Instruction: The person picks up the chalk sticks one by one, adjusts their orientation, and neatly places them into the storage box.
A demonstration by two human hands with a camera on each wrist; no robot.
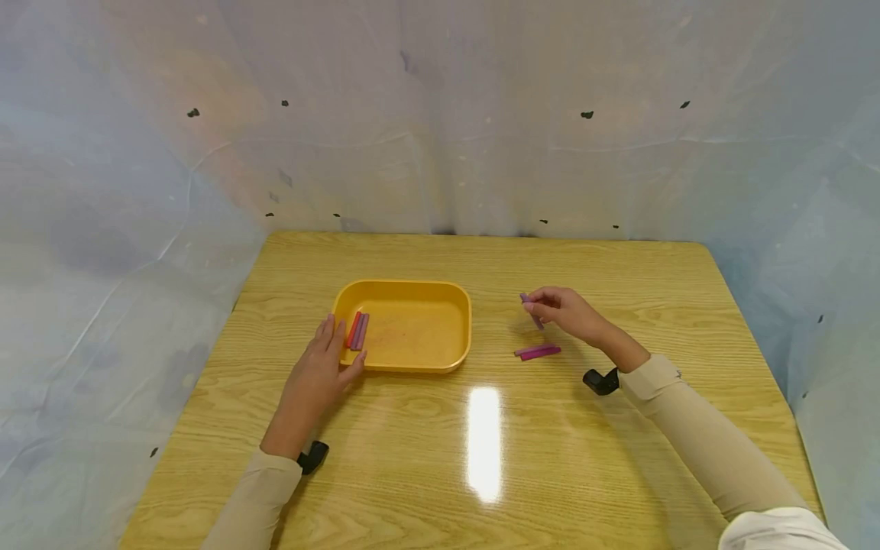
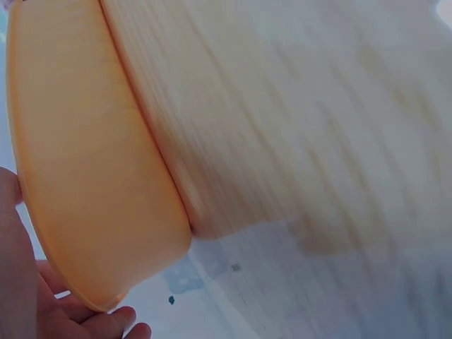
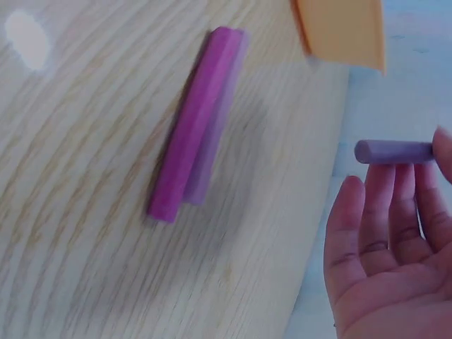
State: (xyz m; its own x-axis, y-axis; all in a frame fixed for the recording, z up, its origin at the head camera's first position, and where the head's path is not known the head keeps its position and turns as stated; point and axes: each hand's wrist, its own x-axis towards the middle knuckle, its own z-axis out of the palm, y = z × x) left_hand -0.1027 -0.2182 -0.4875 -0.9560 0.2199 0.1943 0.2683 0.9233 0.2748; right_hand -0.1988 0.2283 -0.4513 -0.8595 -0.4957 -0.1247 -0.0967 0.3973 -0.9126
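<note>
Step looks like single-stick handling, tray steadied on the other side. Left hand (image 1: 319, 367) has the left end of the yellow tray (image 1: 419, 328), toward the desk's left edge: thumb by the near rim, other fingers spread along and round the end, grip apparently light. Magenta stick (image 1: 540, 353) and a paler purple stick (image 1: 525, 351) lie side by side right of the tray, in the desk's right half. Tray holds one red stick (image 1: 354, 330) and two purple sticks (image 1: 360, 332), bunched at its left end, roughly parallel. Right hand (image 1: 558, 309), a bit nearer the far edge than the pair, is closed to a pinch on a held purple stick (image 3: 395, 151), apparently raised off the surface; its end sticks out free. Next move probably calls for a firm pinch and a steady tray; carrying it over the rim would need some height.

Desk (image 1: 385, 489): wood-grain, glossy, bright glare patch (image 1: 484, 443) toward the near side; near edge out of view. Beige sleeves (image 1: 708, 435), black wrist devices (image 1: 314, 457). Beyond the far edge, pale sheeting (image 1: 440, 114), creased, dark specks; also along both sides.
</note>
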